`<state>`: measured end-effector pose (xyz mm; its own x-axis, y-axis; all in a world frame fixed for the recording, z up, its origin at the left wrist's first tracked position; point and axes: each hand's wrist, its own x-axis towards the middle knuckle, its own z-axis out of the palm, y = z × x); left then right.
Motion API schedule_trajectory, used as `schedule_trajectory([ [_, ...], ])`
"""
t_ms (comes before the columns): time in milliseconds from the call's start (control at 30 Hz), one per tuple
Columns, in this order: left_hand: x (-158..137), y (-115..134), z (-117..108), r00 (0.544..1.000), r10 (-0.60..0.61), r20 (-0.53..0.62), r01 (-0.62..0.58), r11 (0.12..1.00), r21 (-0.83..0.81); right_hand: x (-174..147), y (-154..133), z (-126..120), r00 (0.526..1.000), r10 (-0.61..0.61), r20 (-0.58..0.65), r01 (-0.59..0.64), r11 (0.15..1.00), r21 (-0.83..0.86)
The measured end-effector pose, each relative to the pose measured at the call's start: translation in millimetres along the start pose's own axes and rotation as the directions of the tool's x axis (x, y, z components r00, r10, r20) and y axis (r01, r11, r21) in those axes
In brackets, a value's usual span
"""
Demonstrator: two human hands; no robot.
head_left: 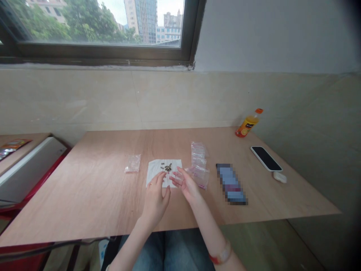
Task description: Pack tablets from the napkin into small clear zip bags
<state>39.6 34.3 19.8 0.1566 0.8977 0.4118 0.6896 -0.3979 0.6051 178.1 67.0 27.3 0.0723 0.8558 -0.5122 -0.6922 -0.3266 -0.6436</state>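
Head view, hands [157,199] over wooden table [98,195], beige wall [169,98], window [104,28]

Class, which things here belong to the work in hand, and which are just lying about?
Probably in the work:
- small pieces
- white sheet
- clear bags

Probably just lying about:
- bottle
- white phone
- blurred phone
- small white object

Table [84,203], white sheet [153,169], clear bags [198,160], bottle [248,125], probably a phone [231,184]

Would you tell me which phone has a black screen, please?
The white-edged phone, nearer the orange-capped plastic bottle; the dark-edged phone shows mostly blue.
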Motion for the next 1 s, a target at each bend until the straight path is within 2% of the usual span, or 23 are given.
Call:
schedule_trajectory([
  [100, 6, -21, 26, 0.999, -0.041, 0.019, 0.038, 0.992, 0.119, 29, 7, 9, 0.973, -0.183, -0.138, 0.167, 0.979, -0.114],
  [200, 15, -39, 47, 0.992, -0.100, 0.082, 0.080, 0.974, 0.212, 51, 19, 14, 0.898, -0.349, -0.270, 0.278, 0.922, -0.269],
  [300, 22, -52, 60, 0.982, -0.141, 0.128, 0.105, 0.963, 0.249, 61, 30, 14, 0.823, -0.493, -0.281, 0.354, 0.833, -0.425],
  [367, 23, -58, 66, 0.977, -0.145, 0.155, 0.101, 0.960, 0.261, 60, 36, 14, 0.795, -0.550, -0.255, 0.382, 0.781, -0.495],
  [500, 21, -64, 72, 0.974, -0.147, 0.174, 0.093, 0.954, 0.284, 51, 49, 14, 0.776, -0.610, -0.162, 0.440, 0.707, -0.554],
  [600, 20, -63, 74, 0.970, -0.179, 0.162, 0.128, 0.950, 0.284, 44, 57, 15, 0.798, -0.597, -0.077, 0.447, 0.673, -0.589],
  [733, 22, -62, 73, 0.964, -0.202, 0.172, 0.148, 0.948, 0.283, 40, 60, 17, 0.825, -0.563, -0.054, 0.412, 0.664, -0.624],
  [1000, 20, -64, 71, 0.973, -0.184, 0.143, 0.154, 0.968, 0.196, 45, 61, 13, 0.747, -0.659, -0.091, 0.488, 0.636, -0.598],
])
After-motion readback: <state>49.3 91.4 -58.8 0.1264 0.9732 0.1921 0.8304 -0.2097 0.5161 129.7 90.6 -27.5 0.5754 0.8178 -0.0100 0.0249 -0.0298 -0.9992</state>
